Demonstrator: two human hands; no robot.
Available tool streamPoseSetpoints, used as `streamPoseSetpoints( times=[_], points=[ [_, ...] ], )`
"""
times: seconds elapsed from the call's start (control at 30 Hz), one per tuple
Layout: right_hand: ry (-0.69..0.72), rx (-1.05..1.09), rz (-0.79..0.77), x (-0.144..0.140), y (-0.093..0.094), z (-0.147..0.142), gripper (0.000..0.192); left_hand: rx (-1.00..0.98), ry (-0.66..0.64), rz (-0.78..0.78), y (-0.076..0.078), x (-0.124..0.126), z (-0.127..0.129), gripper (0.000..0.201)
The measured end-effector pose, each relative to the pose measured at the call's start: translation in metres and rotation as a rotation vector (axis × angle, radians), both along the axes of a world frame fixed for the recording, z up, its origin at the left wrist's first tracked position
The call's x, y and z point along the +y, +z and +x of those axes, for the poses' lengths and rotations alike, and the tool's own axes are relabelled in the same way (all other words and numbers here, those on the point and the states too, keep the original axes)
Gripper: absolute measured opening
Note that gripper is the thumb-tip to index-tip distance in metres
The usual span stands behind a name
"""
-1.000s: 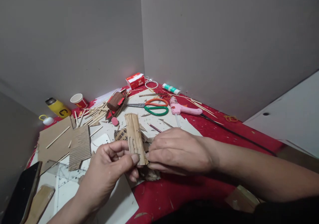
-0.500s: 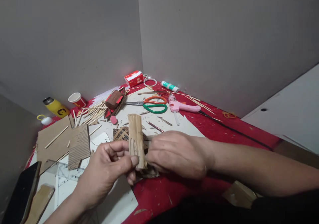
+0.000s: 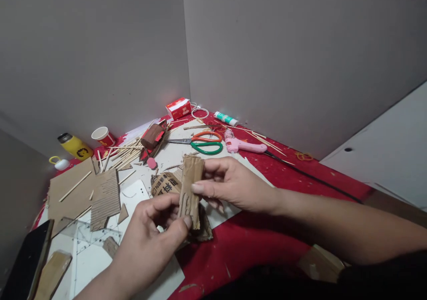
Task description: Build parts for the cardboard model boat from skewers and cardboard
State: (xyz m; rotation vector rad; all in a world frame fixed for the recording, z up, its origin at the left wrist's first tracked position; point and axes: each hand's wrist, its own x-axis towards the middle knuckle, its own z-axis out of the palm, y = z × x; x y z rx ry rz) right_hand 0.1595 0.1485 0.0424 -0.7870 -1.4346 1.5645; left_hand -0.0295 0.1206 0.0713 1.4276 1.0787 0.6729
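At the far left edge a dark phone (image 3: 28, 258) leans beside a brown cardboard slip (image 3: 51, 275), and behind them a yellow bottle (image 3: 75, 146) and a red paper cup (image 3: 103, 136) stand near the grey wall. A flat cardboard sheet (image 3: 68, 191) lies on the red table (image 3: 267, 246), with a ribbed corrugated piece (image 3: 106, 198) resting on its right edge and loose wooden sticks (image 3: 125, 151) scattered just behind. Nearer the viewer, a clear ruler (image 3: 90, 238) lies on white paper. The person's left hand (image 3: 151, 240) comes up from the lower edge, its fingers curled and the thumb (image 3: 178, 226) pressed against the lower end of a narrow cardboard strip (image 3: 190, 189), pinching it. The strip stands roughly upright above the table, between the two hands, in front of a printed cardboard scrap (image 3: 166, 183). The right hand (image 3: 233, 184) reaches in from the right and grips the strip's upper part, thumb in front and fingers closed behind it. Farther back lie orange-and-green scissors (image 3: 203, 142), a red and white box (image 3: 179, 108) near the corner, a pink glue gun (image 3: 243, 145) with its black cord trailing right, and a white and green tube (image 3: 226, 118) close to the wall.
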Motion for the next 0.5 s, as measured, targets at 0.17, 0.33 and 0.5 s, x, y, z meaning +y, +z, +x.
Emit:
streamPoseSetpoints(
  times=[0.17,0.33,0.5],
  points=[
    [0.061,0.030,-0.042,-0.003,0.003,-0.001,0.031,-0.065,-0.017,-0.031,-0.003,0.001,-0.002,0.019],
    [-0.261,-0.187,0.269,0.006,0.016,0.035,0.026,-0.146,0.143,0.009,-0.008,0.010,-0.014,0.019],
    [-0.580,-0.872,0.491,0.021,-0.005,0.100,0.018,-0.278,0.360,0.028,-0.010,0.023,-0.018,0.014]
  ],
)
